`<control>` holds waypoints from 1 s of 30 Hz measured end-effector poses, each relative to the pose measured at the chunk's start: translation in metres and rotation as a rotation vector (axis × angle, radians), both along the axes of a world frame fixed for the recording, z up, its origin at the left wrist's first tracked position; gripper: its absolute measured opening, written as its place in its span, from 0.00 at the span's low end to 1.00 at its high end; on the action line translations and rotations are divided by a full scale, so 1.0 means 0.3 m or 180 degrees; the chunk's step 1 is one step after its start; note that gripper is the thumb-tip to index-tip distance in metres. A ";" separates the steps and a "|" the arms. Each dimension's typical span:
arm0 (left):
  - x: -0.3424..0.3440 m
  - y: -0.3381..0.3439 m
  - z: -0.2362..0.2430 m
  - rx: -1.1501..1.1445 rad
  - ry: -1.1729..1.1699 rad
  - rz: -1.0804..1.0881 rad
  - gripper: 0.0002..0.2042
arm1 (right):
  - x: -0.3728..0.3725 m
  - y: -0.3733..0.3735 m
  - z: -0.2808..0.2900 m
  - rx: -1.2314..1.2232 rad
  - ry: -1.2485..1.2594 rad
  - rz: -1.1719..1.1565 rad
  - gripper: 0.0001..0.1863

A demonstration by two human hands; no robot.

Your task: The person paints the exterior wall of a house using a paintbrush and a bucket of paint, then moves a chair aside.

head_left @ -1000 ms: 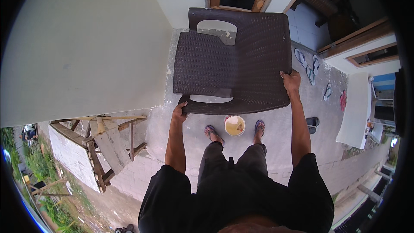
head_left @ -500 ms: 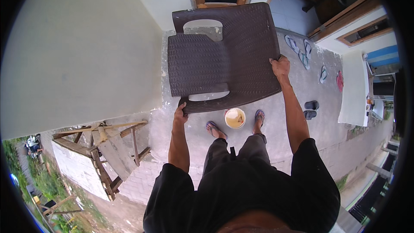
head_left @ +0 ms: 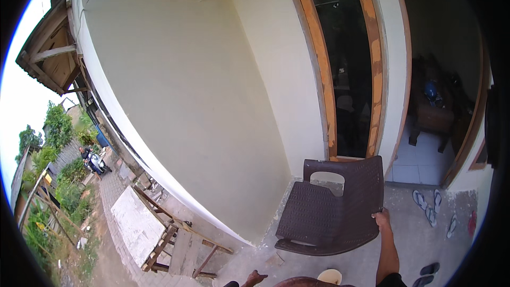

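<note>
A dark brown plastic armchair (head_left: pixel 332 212) with a woven texture stands on the concrete floor by the wall corner, its back toward the right. My right hand (head_left: pixel 381 219) is closed over the edge of the backrest. Low in the picture, my left hand (head_left: pixel 254 278) is off the chair, to the left of its near armrest. Its fingers look partly stretched, with nothing seen in them. A pale bucket (head_left: pixel 330 276) sits on the floor on the near side of the chair, cut by the lower edge.
A broken wooden frame with a white panel (head_left: pixel 138 228) stands at the left. Several flip-flops (head_left: pixel 425 202) and dark sandals (head_left: pixel 429 270) lie at the right. Beyond the chair are a wood-framed window (head_left: pixel 348 74) and an open doorway. A person on a motorbike (head_left: pixel 94 160) is on the far-left path.
My left hand has let go of the chair's armrest and moved away from it. The view has swung up and left, so the chair appears lower. My right hand keeps its grip.
</note>
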State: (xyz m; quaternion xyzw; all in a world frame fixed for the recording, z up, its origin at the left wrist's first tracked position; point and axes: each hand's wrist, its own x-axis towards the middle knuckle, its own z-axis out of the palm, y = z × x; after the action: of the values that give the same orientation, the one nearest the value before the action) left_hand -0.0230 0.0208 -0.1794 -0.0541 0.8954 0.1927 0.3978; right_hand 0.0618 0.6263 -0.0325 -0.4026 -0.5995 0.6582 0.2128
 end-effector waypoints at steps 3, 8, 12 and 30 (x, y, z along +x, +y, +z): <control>0.138 -0.105 0.098 -0.0031 -0.0062 0.0252 0.38 | -0.068 -0.020 -0.005 0.0223 -0.0032 0.0024 0.17; 0.380 -0.146 0.109 -0.0022 -0.0098 0.0819 0.26 | -0.079 -0.114 0.008 0.0529 0.0012 0.0464 0.16; 0.605 -0.134 0.028 0.0153 -0.0129 0.1143 0.18 | -0.146 -0.042 -0.041 0.0613 -0.0208 0.0130 0.16; 0.969 -0.183 -0.056 0.0211 0.0338 0.1286 0.22 | -0.074 -0.137 -0.009 0.1165 -0.0535 0.0315 0.15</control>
State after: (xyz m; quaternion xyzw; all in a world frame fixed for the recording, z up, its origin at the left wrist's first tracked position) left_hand 0.2678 -0.0341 -0.1962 -0.2092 0.8792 0.3004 0.3049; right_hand 0.0395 0.5852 -0.0351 -0.3808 -0.7437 0.5121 0.1991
